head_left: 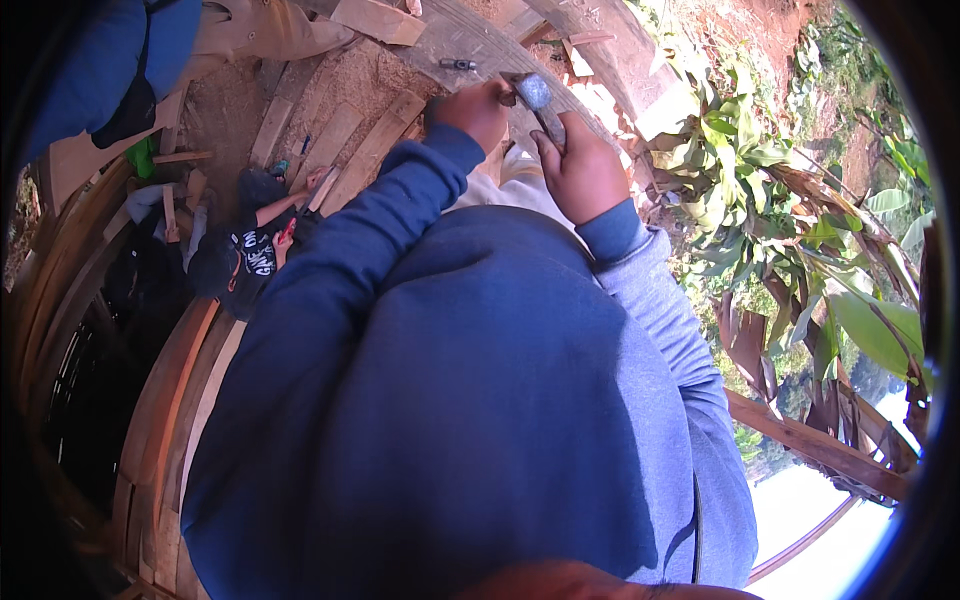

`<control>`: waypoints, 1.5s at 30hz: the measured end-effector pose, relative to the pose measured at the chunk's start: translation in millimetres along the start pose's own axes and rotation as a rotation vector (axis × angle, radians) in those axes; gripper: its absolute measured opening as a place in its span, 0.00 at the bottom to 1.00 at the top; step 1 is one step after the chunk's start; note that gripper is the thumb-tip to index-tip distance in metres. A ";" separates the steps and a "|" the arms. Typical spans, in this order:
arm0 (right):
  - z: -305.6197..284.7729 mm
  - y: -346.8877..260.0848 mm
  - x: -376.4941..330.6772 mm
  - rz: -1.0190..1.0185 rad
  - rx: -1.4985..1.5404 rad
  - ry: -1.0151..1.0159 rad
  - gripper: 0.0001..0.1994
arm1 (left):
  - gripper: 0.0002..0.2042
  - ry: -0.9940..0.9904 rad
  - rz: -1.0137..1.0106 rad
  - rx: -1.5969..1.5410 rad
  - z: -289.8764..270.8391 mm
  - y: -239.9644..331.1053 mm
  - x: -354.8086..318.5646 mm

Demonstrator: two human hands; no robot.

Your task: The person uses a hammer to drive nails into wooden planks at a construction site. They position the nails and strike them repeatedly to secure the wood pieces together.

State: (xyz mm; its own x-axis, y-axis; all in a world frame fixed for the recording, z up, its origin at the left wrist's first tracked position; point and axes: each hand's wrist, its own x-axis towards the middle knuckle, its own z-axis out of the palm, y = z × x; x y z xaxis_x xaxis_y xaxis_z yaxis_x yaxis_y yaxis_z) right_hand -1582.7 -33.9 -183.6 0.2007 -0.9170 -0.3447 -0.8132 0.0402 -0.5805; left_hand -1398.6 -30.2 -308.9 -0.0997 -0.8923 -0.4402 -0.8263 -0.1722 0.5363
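My right hand [585, 172] is wrapped around the handle of a hammer [534, 92], its grey metal head up beside my left hand. Closed just left of the hammer head is my left hand [474, 114], low over a wooden plank. A short brown end [507, 97] sticks out of its fist, close to the hammer head; the rest of that thing is hidden by the fingers. Past my left hand, a small dark and metal tool [458, 64] lies on the grey plank [435, 40].
At left, a person in a dark cap [212, 268] sits low with something red in hand. Another person's blue clothing [170, 50] fills the upper left corner. Boards [335, 135] and wood shavings lie between us. Leafy plants [740, 150] stand at right, beside a wooden beam [810, 440].
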 end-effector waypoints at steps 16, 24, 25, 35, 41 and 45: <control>-56.4 -2.6 -7.6 0.055 0.483 0.106 0.11 | 0.08 -0.090 0.348 -0.531 -83.3 39.5 -24.6; -100.1 -71.2 6.5 -0.082 1.002 0.058 0.15 | 0.10 -0.296 0.429 -0.205 -178.5 93.9 -56.0; -101.8 -72.6 7.7 -0.142 0.950 0.074 0.16 | 0.11 -0.280 0.416 -0.242 -188.4 103.1 -58.7; -143.5 -91.0 -3.3 -0.224 0.793 0.221 0.21 | 0.09 -0.251 0.459 -0.386 -231.0 124.9 -83.4; -153.4 -89.5 -10.4 -0.280 0.720 0.320 0.20 | 0.09 -0.110 0.462 -0.363 -238.6 134.9 -93.1; -151.4 -103.2 -20.1 -0.326 0.837 0.297 0.19 | 0.09 -0.070 0.439 -0.298 -238.3 144.0 -100.5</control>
State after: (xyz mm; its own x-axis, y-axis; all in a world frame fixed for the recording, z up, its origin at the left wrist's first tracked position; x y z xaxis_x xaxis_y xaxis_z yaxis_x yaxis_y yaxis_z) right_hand -1585.5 -79.7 -5.0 0.1078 -0.9922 0.0629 -0.0627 -0.0699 -0.9956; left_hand -1375.4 -64.8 -15.8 -0.4458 -0.8787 -0.1704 -0.5067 0.0908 0.8573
